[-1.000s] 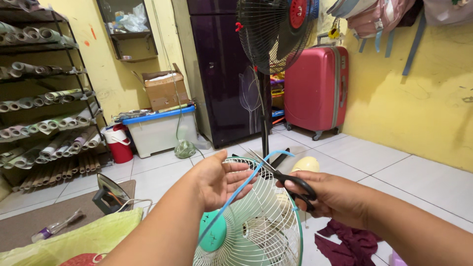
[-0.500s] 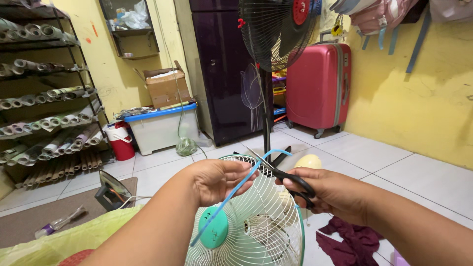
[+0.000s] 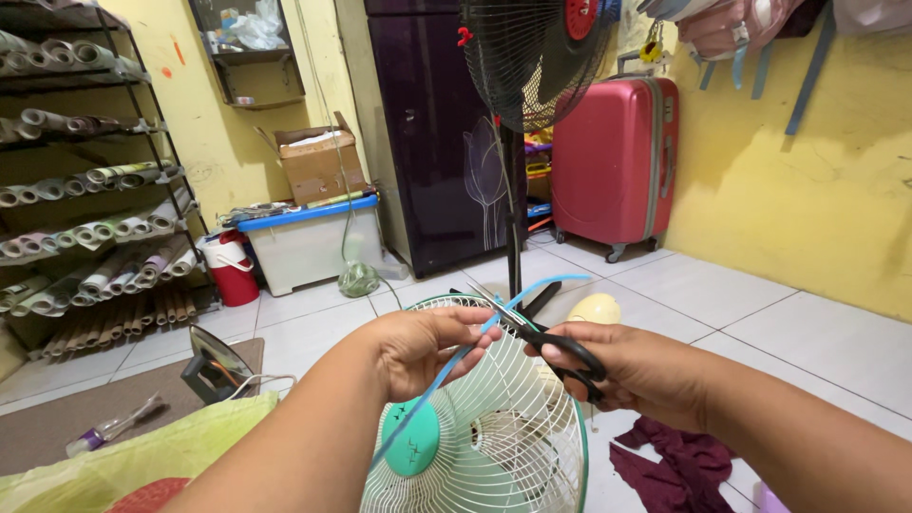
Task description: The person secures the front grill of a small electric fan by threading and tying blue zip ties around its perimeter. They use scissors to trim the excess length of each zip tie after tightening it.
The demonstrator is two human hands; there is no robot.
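Yellow walls and a pale tiled floor (image 3: 817,332) surround me as I look down at both of my hands, held close together above a small white wire fan grille (image 3: 518,418) with a green round hub (image 3: 413,439). My left hand (image 3: 418,347) is clenched loosely around a thin blue plastic strap (image 3: 456,359), pinching it between thumb and fingers (image 3: 475,332). From that pinch the strap runs down to the left across the grille toward my forearm, and up to the right, where it arcs over the grille's far rim. My right hand (image 3: 636,366) grasps a pair of black-handled scissors (image 3: 541,334), with fingers threaded through the handle loops. The blades point left toward my left hand and meet the strap just beside my left fingertips; I cannot tell whether the blades are parted or closed on it.

Beyond my hands stands a tall black pedestal fan (image 3: 532,57), and behind that a dark purple cabinet (image 3: 437,133). Further right of my right hand a red hard-shell suitcase (image 3: 613,157) stands against the wall. Below my right wrist a crumpled maroon cloth (image 3: 665,461) lies on the floor. Far left of my left hand are a metal rack of rolled material (image 3: 85,180), a clear storage bin with a blue lid (image 3: 309,242) and a brown cardboard box (image 3: 318,161) on it.
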